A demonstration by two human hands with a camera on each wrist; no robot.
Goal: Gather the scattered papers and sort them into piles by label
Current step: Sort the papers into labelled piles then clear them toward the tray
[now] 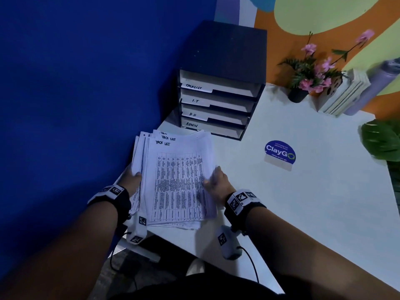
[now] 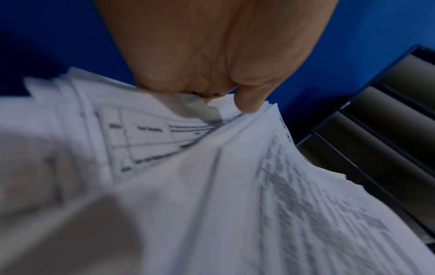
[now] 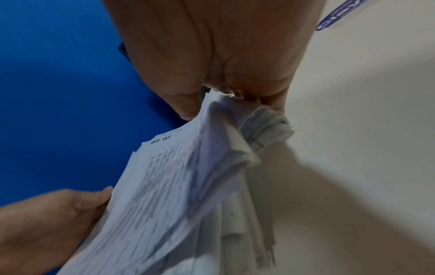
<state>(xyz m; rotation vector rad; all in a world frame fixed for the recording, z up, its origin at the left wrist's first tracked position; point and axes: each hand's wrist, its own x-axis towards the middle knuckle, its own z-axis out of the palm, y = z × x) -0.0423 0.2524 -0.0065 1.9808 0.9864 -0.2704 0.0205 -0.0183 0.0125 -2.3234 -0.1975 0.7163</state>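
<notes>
I held the papers [image 1: 176, 180] over the table [image 1: 303, 169], my left hand [image 1: 132, 179] and right hand [image 1: 218, 182] each gripping one side.

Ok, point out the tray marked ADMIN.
Head view, upper centre: the ADMIN tray is the bottom slot of the dark organiser, just beyond the held paper stack.

White papers [image 1: 177, 180] showing black printed grids are lying beside a dark navy organizer [image 1: 223, 61] on a white surface [image 1: 303, 191].
</notes>
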